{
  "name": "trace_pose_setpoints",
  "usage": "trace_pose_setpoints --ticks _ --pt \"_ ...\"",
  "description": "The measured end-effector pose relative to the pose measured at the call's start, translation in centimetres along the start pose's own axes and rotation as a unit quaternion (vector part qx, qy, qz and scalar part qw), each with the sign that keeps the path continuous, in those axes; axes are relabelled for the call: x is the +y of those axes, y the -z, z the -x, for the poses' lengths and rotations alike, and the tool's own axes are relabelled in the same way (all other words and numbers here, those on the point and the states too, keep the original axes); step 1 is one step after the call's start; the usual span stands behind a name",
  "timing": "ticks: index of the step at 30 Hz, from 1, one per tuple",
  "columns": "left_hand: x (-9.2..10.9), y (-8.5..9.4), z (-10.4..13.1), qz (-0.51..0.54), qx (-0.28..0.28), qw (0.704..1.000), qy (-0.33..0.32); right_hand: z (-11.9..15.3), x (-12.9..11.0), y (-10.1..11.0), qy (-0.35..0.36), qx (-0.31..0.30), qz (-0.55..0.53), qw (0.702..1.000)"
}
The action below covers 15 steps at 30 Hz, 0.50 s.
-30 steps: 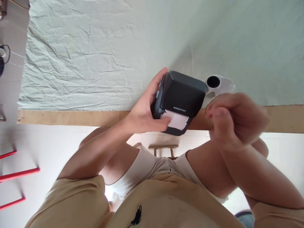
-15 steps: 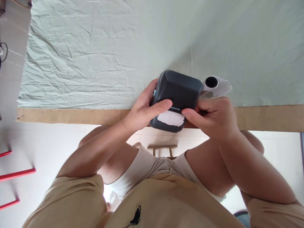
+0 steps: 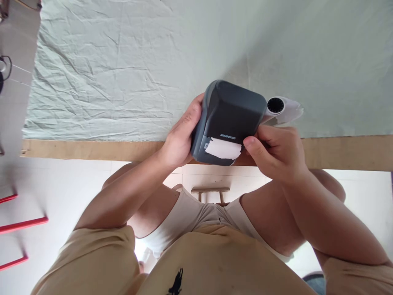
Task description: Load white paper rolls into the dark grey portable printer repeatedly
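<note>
A dark label printer marked NIIMBOT is held at the table's near edge, tilted, with a torn-edged white strip of paper showing on its lower front. My left hand grips the printer's left side, the thumb lying along that side. On the right, my right hand is closed at the lower right corner, its thumb beside the strip's right end; the other fingers are curled and partly hidden. Just beyond that hand, a white paper roll with a black core lies on the cloth.
A wrinkled pale green cloth covers the table, with a bare wooden edge along the front. Below are my knees and a wooden stool. Red bars stand on the floor at the left, and cables lie farther up.
The printer has risen slightly and tilted, showing more of its front lettering. My left thumb has moved off the front onto the side. The right hand stays near the same corner.
</note>
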<state>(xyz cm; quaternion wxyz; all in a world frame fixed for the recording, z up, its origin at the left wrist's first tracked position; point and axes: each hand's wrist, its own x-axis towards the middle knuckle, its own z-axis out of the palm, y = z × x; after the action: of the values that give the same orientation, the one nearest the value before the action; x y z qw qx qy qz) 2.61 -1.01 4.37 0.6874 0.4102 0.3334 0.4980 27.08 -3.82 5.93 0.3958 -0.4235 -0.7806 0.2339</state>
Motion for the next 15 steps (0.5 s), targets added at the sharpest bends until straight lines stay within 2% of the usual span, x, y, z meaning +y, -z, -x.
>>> trace_pose_setpoints --ticks 6,12,15 --pt "-0.51 0.43 -0.38 0.035 -0.026 0.999 0.028 0.33 -0.1 0.08 -0.018 -0.019 0.009 1.0" --pt "0.16 -0.04 -0.16 0.035 0.004 0.999 0.028 0.47 -0.03 0.3 -0.018 -0.028 -0.006 0.999" --pt "-0.12 -0.05 -0.19 0.032 0.011 0.998 0.049 0.34 -0.24 0.24 -0.019 -0.018 0.012 1.0"
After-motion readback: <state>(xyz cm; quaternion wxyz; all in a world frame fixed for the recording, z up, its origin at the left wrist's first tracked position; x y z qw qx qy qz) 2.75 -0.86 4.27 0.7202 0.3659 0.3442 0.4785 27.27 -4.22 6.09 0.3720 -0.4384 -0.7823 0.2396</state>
